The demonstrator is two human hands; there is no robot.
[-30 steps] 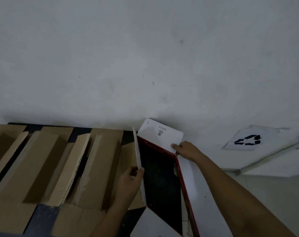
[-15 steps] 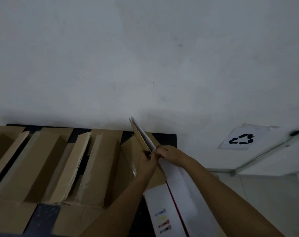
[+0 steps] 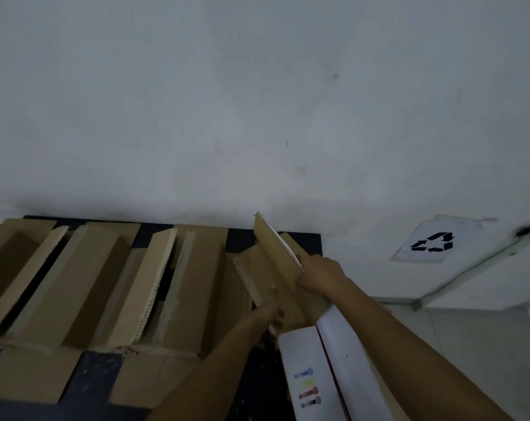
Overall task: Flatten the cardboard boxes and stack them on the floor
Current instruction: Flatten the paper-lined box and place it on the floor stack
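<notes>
At the far left, open brown cardboard boxes (image 3: 84,287) stood side by side on a dark table (image 3: 96,378), their flaps raised and their open tops facing up, filling the surface back to the white wall (image 3: 257,101). Right of them, the left hand (image 3: 268,314) came up from below with its fingers curled round the lower edge of a collapsed box (image 3: 276,268), gripping it. That box was pressed nearly flat and held above the right end of the table, its brown panels tilted, one corner pointing up toward the wall, and its white printed side with a red stripe and coloured marks hanging down toward the camera. Just beside it, the right hand (image 3: 321,276) clasped the upper right edge of the same box, fingers wrapped over the cardboard. Farther right, a white sheet with a black recycling symbol (image 3: 432,242) was fixed to the wall.
</notes>
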